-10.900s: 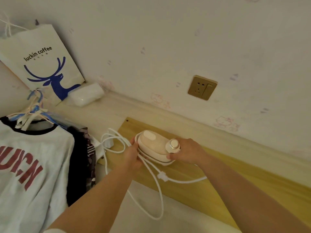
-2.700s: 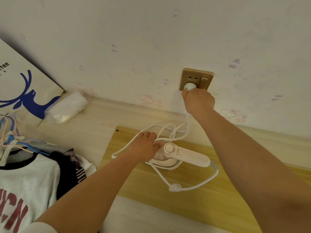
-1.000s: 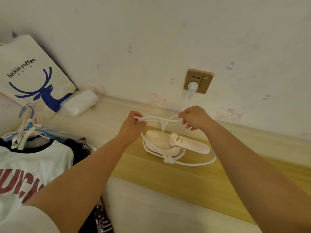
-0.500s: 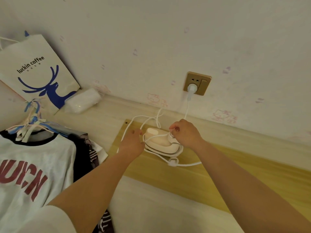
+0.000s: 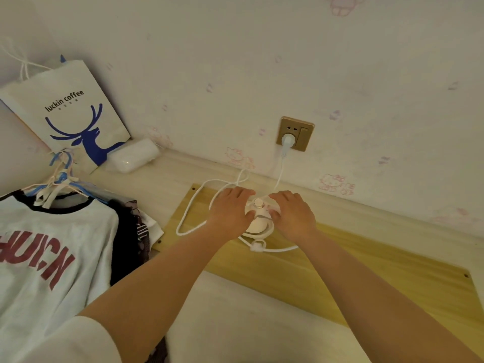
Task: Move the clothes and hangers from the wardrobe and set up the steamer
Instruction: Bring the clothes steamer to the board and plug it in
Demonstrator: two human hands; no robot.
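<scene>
The small cream steamer (image 5: 258,218) sits on the yellow wooden board (image 5: 340,273) below the wall. My left hand (image 5: 230,210) grips its left side and my right hand (image 5: 293,213) grips its right side; the metal knob shows between them. Its white cord (image 5: 192,205) loops over the board to the left and in front. The white plug (image 5: 287,140) sits in the gold wall socket (image 5: 295,134). Clothes on hangers (image 5: 55,179) lie at the left, a white shirt with red letters (image 5: 52,258) on top.
A white paper bag with a blue deer (image 5: 68,113) leans on the wall at the back left. A clear plastic packet (image 5: 133,156) lies beside it. A pale wooden ledge (image 5: 167,184) runs along the wall.
Both hands have closed in on the steamer body. The steamer now points toward me, its handle hidden. The cord loop lies spread to the left.
</scene>
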